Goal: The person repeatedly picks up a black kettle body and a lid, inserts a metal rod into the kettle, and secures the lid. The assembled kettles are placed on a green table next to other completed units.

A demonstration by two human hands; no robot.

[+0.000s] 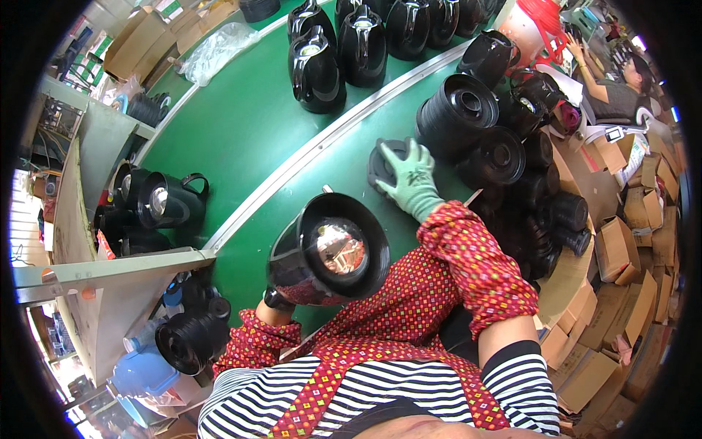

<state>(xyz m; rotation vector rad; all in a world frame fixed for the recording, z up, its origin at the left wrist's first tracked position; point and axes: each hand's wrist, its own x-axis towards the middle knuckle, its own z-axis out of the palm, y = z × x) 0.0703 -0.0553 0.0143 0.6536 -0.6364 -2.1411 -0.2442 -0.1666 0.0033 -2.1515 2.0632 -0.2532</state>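
Note:
A shiny black jug body (292, 256), its wide mouth turned up toward me and a silvery liner inside, is tilted in front of me. My left hand (278, 298) grips it from the lower left; the jug hides most of the fingers. On the green worktop, my right hand (412, 178) in a pale green glove has its fingers over a flat round black disc (378, 170), holding it by the edge. Close to that hand rise stacks of round black parts (453, 110).
Several black jugs (314, 73) stand beyond a metal rail (314, 150); more lie at left (175, 205). A clear plastic bag (219, 51) rests at the far edge. A red-and-white jug (530, 29), cardboard boxes (618, 249) and another person (621, 91) are to the right.

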